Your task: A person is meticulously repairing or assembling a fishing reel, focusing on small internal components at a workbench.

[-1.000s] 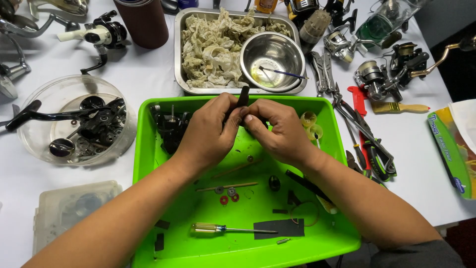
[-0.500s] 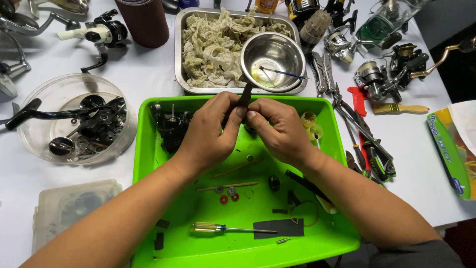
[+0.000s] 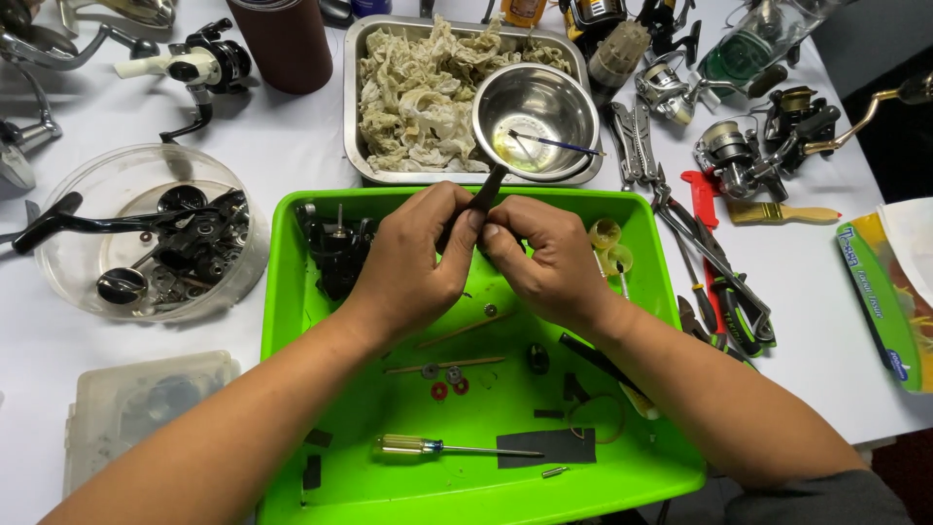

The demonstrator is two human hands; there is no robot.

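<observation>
Dark and slim, the tool [image 3: 483, 192] slants up and away over the green tray [image 3: 292, 292], pinched between left hand [image 3: 418, 258] and right hand [image 3: 549, 258], both closed equally near.

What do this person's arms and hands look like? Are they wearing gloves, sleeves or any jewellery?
Both hands are bare: no gloves on the left hand or the right hand, and no rings, watch or wristband show. The forearms are uncovered up to the bottom edge of the picture. Only at the lower right corner does a bit of dark grey sleeve appear, on the right upper arm. Fingernails look short and plain.
</observation>
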